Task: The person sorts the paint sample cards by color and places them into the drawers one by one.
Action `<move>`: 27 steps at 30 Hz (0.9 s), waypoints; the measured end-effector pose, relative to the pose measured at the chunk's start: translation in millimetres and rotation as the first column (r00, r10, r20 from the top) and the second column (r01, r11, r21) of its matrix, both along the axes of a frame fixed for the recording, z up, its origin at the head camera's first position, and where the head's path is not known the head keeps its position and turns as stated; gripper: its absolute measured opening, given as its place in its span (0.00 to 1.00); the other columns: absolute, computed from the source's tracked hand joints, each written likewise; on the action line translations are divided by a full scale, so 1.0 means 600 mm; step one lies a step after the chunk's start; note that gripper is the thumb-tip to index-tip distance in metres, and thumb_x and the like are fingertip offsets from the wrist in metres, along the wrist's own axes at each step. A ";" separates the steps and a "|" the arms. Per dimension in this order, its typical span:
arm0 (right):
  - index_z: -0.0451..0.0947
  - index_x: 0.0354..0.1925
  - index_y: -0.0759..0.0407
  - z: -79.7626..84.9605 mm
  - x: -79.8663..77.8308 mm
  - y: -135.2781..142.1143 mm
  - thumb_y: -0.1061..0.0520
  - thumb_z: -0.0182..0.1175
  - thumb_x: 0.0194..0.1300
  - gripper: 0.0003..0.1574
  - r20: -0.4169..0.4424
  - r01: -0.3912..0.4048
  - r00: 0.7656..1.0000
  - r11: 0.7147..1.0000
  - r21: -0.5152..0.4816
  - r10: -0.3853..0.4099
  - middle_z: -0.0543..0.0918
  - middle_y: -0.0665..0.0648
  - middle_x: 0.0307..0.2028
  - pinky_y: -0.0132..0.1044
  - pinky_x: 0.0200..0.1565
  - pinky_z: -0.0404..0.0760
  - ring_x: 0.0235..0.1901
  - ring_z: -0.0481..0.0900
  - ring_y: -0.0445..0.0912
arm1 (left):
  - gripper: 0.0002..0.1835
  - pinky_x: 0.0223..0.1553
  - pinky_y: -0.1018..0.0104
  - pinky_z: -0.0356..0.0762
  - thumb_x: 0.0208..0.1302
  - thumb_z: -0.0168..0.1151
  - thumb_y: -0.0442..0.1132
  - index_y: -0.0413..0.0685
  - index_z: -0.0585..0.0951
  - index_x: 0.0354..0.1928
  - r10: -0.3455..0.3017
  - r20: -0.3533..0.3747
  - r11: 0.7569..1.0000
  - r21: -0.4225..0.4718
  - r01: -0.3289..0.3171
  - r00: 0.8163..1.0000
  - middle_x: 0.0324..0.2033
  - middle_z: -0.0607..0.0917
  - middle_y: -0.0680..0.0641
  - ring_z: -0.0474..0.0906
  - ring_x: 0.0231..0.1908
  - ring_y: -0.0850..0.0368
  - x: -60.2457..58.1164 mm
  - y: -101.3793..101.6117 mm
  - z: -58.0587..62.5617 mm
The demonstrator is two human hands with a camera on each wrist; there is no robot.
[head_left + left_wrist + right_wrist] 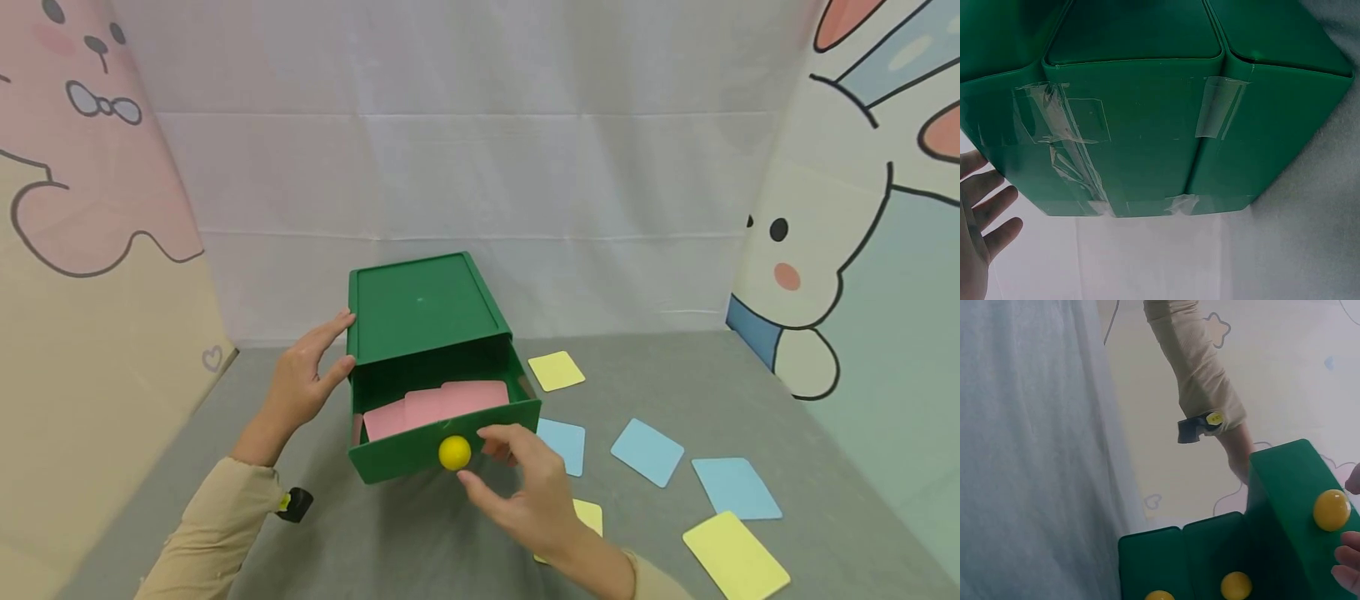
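A green drawer cabinet (420,304) stands at the middle, its top drawer (405,460) pulled out. Several pink cards (457,400) lie in that drawer, overlapping. A round yellow knob (454,452) sits on the drawer front. My right hand (528,492) is beside the knob, thumb and fingers spread apart; in the right wrist view its fingertips (1349,556) are near the knob with a gap. My left hand (300,375) has its fingers extended, fingertips at the cabinet's upper left side. Clear tape (1213,106) joins the cabinet's stacked sections in the left wrist view.
Several blue cards (648,452) and yellow cards (737,554) lie on the grey table (660,375) to the right of the cabinet. Two lower drawers with yellow knobs (1236,585) show in the right wrist view. A white curtain (480,167) hangs behind.
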State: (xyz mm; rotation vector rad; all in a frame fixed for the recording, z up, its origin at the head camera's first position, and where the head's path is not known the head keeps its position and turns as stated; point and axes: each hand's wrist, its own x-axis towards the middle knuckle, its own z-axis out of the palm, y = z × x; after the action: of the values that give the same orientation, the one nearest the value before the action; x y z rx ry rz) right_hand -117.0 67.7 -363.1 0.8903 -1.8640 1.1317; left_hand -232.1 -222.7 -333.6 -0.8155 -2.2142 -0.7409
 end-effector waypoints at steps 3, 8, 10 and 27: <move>0.74 0.41 0.62 -0.008 -0.003 -0.012 0.49 0.60 0.58 0.19 0.040 0.013 0.999 1.000 0.016 -0.013 0.78 0.51 0.27 0.21 0.26 0.71 0.22 0.71 0.39 | 0.34 0.52 0.42 0.65 0.65 0.44 0.60 0.38 0.69 0.61 -0.002 0.007 1.000 0.006 0.002 1.000 0.59 0.71 0.39 0.68 0.57 0.42 0.000 0.001 0.000; 0.72 0.40 0.59 -0.015 -0.003 -0.028 0.50 0.59 0.59 0.16 0.078 0.039 0.996 0.999 0.019 -0.040 0.79 0.51 0.26 0.18 0.21 0.69 0.15 0.69 0.36 | 0.34 0.53 0.42 0.65 0.65 0.45 0.59 0.38 0.69 0.61 -0.008 0.019 1.000 0.013 0.007 1.000 0.59 0.70 0.38 0.67 0.57 0.42 0.001 0.001 0.001; 0.72 0.39 0.59 -0.016 -0.003 -0.032 0.51 0.59 0.59 0.15 0.080 0.050 0.995 0.999 0.009 -0.050 0.79 0.51 0.25 0.17 0.20 0.68 0.14 0.69 0.36 | 0.34 0.53 0.42 0.64 0.65 0.45 0.59 0.38 0.69 0.61 -0.008 0.019 1.000 0.015 0.007 1.000 0.59 0.70 0.38 0.67 0.57 0.42 0.001 0.001 0.001; 0.71 0.37 0.60 -0.012 -0.028 -0.041 0.59 0.62 0.52 0.14 0.090 -0.009 0.996 0.999 -0.041 0.012 0.77 0.52 0.22 0.19 0.23 0.73 0.19 0.73 0.38 | 0.34 0.51 0.41 0.65 0.65 0.44 0.61 0.39 0.70 0.61 -0.019 -0.003 0.999 0.045 0.019 1.000 0.58 0.72 0.38 0.68 0.56 0.41 -0.002 0.004 -0.001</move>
State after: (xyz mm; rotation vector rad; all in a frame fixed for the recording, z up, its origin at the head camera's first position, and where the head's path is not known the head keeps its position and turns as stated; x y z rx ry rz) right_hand -133.6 42.9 -370.3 0.8397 -1.9037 1.2298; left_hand -233.2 -220.4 -334.5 -0.8160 -2.1824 -0.7956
